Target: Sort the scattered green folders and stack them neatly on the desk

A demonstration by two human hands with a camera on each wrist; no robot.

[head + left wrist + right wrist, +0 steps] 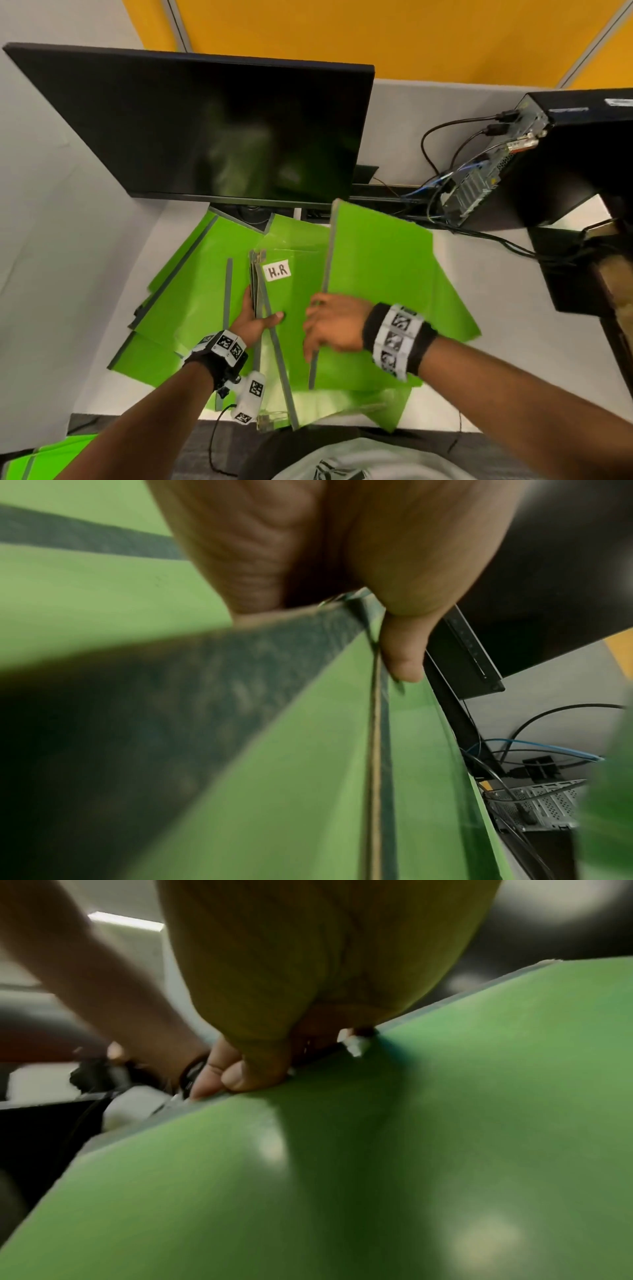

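Note:
Several green folders with grey spines lie fanned over the white desk (513, 308). My left hand (255, 317) grips the grey spine edge of the folder labelled "H.R" (294, 308), thumb on its cover; the left wrist view shows my left hand (394, 647) with the thumb on that edge (373, 710). My right hand (325, 325) grips the grey spine of another green folder (380, 274), which is lifted and tilted above the pile. In the right wrist view my right hand (240, 1080) has its fingers curled over the edge of that folder (411, 1150). More folders (191, 291) lie spread to the left.
A dark monitor (212, 130) stands right behind the pile. A black computer case (561, 161) with cables (445, 144) sits at the back right. More green folders (44, 455) lie low at the front left, below the desk edge.

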